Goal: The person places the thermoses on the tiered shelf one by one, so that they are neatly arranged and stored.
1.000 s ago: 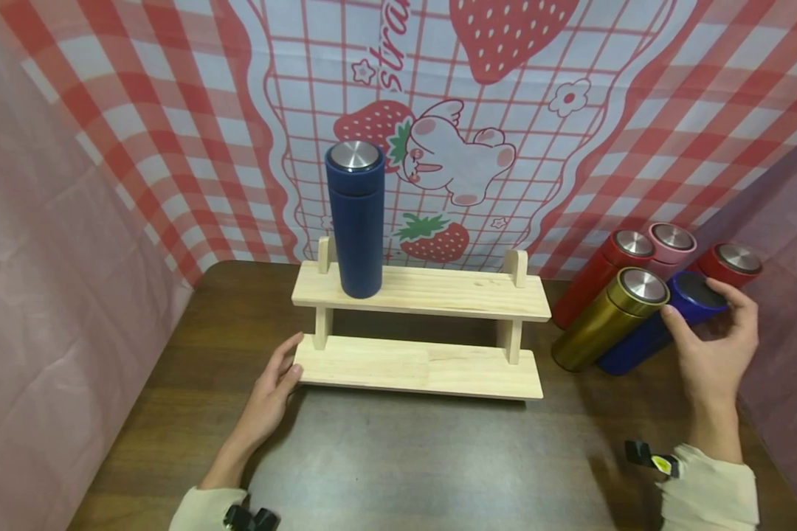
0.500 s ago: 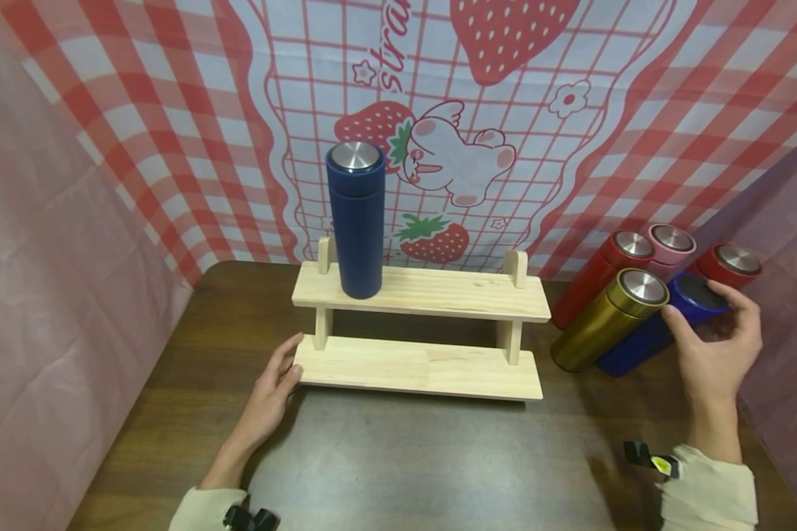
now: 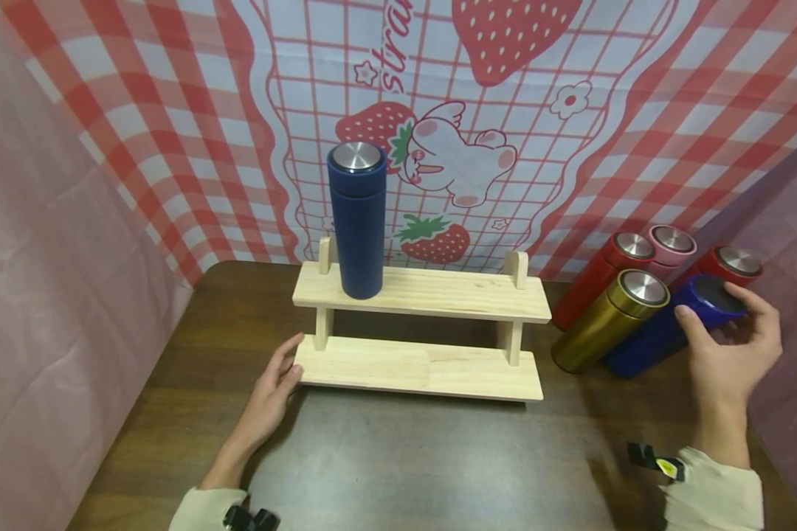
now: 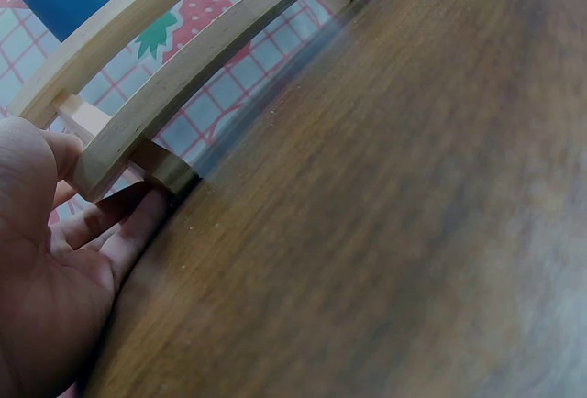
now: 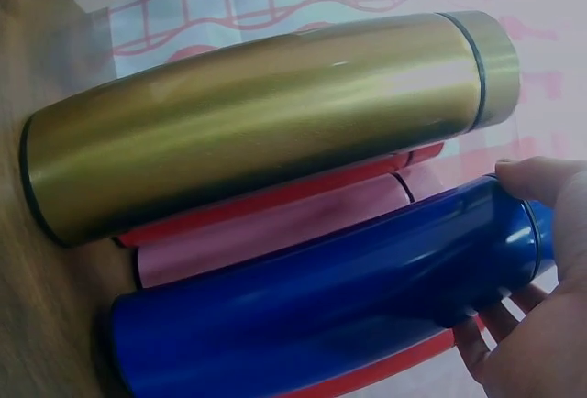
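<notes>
My right hand (image 3: 737,354) grips a glossy blue thermos bottle (image 3: 657,335) near its top, thumb on one side and fingers round the other. In the right wrist view the blue thermos (image 5: 321,297) stands apart from the gold thermos (image 5: 275,123). My left hand (image 3: 272,387) holds the left end of a two-tier wooden shelf (image 3: 418,369); in the left wrist view the thumb lies at the board's end, with fingers beneath it. A matte navy thermos (image 3: 357,228) stands upright on the upper tier, towards the left.
Beside the blue thermos stand a gold thermos (image 3: 607,324), a red thermos (image 3: 598,280), a pink thermos (image 3: 671,254) and another red thermos (image 3: 730,265), partly hidden. A strawberry-print cloth (image 3: 531,169) hangs behind the brown table (image 3: 398,457). Pink cloth (image 3: 60,295) hangs at the sides.
My right hand has shifted slightly right with the blue thermos, which now leans further from the gold one. The left hand and the shelf have stayed put.
</notes>
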A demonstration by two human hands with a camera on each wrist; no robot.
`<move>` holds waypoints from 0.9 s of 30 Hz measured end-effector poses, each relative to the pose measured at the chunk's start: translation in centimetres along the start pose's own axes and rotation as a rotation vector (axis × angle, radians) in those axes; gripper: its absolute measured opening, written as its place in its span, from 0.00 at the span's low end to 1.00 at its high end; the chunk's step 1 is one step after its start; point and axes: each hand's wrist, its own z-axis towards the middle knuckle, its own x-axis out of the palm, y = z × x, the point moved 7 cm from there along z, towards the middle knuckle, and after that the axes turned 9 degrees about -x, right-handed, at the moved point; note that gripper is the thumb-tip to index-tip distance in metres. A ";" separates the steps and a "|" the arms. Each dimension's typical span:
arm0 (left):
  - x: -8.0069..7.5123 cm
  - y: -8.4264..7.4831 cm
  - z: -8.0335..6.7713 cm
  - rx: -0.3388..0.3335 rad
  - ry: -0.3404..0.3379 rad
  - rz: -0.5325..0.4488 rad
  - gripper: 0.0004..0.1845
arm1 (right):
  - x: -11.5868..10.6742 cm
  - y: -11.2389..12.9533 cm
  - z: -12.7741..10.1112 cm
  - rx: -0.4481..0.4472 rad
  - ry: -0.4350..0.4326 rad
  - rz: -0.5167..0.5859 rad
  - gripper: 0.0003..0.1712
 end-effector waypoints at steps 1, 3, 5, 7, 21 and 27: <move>0.0 0.0 0.0 0.002 -0.001 0.000 0.27 | 0.0 0.3 0.0 -0.008 -0.003 -0.010 0.33; 0.0 0.0 0.0 0.008 -0.002 -0.001 0.27 | 0.0 1.0 0.1 -0.012 -0.017 0.002 0.32; 0.0 -0.1 0.0 0.012 -0.003 0.000 0.27 | 0.0 1.8 0.1 -0.029 -0.031 0.015 0.31; 0.0 -0.1 0.0 0.013 -0.003 0.002 0.27 | 0.0 2.5 0.1 -0.053 -0.033 -0.021 0.30; 0.0 -0.1 0.0 0.016 -0.002 0.004 0.27 | -1.3 3.6 1.2 0.014 -0.211 0.342 0.33; 0.0 -0.1 0.0 0.026 0.004 -0.005 0.27 | -1.0 5.2 0.8 0.091 -0.225 0.349 0.33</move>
